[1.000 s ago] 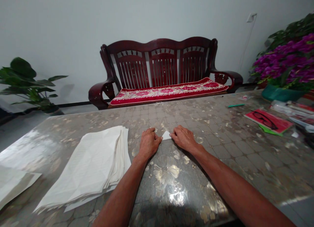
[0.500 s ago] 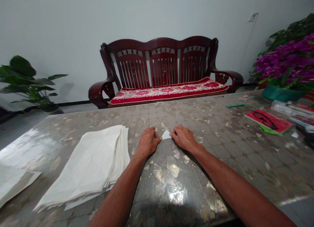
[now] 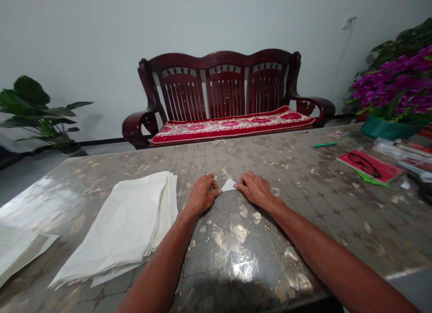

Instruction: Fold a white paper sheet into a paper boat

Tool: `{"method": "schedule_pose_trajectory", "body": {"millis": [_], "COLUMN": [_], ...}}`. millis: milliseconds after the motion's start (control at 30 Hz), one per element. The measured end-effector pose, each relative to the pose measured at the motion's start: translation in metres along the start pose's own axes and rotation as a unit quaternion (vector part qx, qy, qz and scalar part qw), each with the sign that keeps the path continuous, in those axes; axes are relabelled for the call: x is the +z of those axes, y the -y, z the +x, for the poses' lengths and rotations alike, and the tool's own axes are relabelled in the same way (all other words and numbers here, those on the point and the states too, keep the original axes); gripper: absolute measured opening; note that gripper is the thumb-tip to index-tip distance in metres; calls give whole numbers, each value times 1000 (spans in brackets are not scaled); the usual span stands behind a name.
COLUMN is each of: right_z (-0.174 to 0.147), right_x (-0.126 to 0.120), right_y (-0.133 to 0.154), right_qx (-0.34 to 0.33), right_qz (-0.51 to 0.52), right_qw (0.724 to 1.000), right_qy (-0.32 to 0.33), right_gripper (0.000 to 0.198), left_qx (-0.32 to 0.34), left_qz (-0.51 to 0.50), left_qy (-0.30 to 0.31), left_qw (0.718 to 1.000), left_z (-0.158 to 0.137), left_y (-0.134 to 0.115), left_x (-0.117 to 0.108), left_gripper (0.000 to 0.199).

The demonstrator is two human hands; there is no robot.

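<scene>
Between my hands a small white piece of folded paper [image 3: 229, 185], triangular in outline, lies on the patterned tabletop [image 3: 229, 236]. My left hand [image 3: 203, 193] pinches its left corner between thumb and fingers. At the opposite corner, the fingers of my right hand [image 3: 254, 188] are closed on the paper's edge. Parts of both corners are hidden under the fingertips. Left of my left forearm rests a thick stack of white paper sheets [image 3: 124, 223], its edges uneven.
More paper [image 3: 23, 250] lies at the far left. On the right are a red book [image 3: 371, 164] with black glasses on it, a green pen [image 3: 326, 145] and a flower pot [image 3: 388, 127]. A wooden bench [image 3: 222, 88] stands behind the table.
Both hands have spread very slightly apart, still at the corners of the folded paper. The paper stays in nearly the same place.
</scene>
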State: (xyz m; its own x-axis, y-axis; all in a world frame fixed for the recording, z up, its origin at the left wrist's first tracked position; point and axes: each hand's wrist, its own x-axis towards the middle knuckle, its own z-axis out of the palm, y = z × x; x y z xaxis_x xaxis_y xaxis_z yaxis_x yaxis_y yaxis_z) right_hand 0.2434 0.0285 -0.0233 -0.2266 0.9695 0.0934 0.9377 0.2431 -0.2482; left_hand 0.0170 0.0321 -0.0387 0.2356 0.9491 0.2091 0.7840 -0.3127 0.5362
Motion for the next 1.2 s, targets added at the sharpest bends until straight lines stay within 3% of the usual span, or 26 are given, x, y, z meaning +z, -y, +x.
{"method": "schedule_pose_trajectory", "body": {"millis": [267, 333, 433, 500, 567, 867, 1200], "right_z": [2, 3, 4, 5, 5, 5, 4], "right_x": [0, 2, 4, 4, 4, -1, 0], "right_y": [-18, -19, -18, -18, -18, -19, -28], "right_qx": [-43, -41, -36, -36, -35, -35, -49], "right_qz": [47, 52, 52, 48, 45, 58, 127], "right_qw": [998, 998, 998, 998, 998, 998, 990], "right_qy": [8, -1, -2, 0, -1, 13, 23], "right_gripper": [18, 18, 18, 19, 19, 17, 10], "left_qx": [3, 19, 98, 188, 230, 174, 192], "left_qz": [17, 25, 63, 97, 116, 140, 126], "left_qy": [1, -11, -35, -2, 44, 89, 42], "left_qw": [1000, 999, 993, 977, 965, 971, 972], "left_z": [1, -2, -9, -14, -20, -40, -33], "left_y": [2, -2, -17, -30, -39, -27, -39], "left_x": [-2, -2, 2, 9, 17, 16, 16], "left_gripper": [3, 10, 30, 41, 45, 52, 41]}}
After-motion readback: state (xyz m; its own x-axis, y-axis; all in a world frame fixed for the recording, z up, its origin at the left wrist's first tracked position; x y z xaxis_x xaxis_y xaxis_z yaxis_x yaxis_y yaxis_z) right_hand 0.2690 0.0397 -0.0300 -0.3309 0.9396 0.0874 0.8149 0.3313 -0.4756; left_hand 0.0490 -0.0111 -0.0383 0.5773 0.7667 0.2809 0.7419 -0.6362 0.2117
